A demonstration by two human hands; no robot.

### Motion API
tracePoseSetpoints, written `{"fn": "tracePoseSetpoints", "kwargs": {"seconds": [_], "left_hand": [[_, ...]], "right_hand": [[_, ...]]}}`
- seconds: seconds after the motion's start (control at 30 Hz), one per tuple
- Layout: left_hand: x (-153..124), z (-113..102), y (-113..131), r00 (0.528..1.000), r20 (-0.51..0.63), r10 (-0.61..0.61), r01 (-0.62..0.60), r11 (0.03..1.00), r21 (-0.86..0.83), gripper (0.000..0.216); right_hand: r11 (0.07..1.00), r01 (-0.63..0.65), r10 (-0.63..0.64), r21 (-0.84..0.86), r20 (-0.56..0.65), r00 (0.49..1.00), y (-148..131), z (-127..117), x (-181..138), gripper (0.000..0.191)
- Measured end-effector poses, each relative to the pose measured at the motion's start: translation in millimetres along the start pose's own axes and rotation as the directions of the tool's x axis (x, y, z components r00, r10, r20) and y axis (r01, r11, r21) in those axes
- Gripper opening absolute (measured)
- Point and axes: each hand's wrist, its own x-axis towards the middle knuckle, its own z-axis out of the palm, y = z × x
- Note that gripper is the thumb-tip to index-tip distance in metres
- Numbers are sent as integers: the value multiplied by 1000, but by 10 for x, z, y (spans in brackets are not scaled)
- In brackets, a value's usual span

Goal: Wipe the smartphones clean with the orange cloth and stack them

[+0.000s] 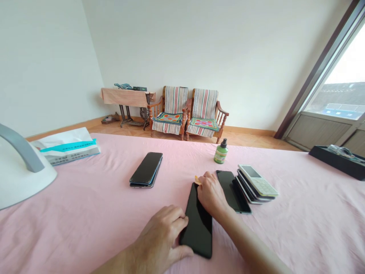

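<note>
A black smartphone (197, 228) lies flat on the pink cloth in front of me. My left hand (165, 232) grips its left edge, with the thumb by the lower corner. Fingers curled, my right hand (211, 192) presses at the phone's top end on a small piece of yellow cloth (197, 180), most of which is hidden. Just right of that hand lies another dark smartphone (229, 186). Beside it is a stack of phones, with a white keypad phone (256, 179) on top. Two stacked smartphones (146, 167) sit farther left.
A green spray bottle (221, 152) stands beyond my right hand. On the left are a tissue pack (71, 146) and a white appliance with a grey handle (25, 179). A black box (336, 160) holding cables is at the far right. Two wooden chairs (182, 120) stand behind the table.
</note>
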Motion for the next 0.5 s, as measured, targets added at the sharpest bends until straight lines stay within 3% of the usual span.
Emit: {"fn": "tracePoseSetpoints", "kwargs": {"seconds": [0.27, 0.5], "left_hand": [[-20, -14, 46, 1000, -1, -10, 10, 1000, -21, 41], [-43, 74, 92, 999, -14, 40, -41, 997, -70, 44]], "right_hand": [[998, -62, 63, 16, -45, 997, 217, -62, -122, 27], [964, 142, -140, 225, -26, 990, 240, -148, -329, 38]]}}
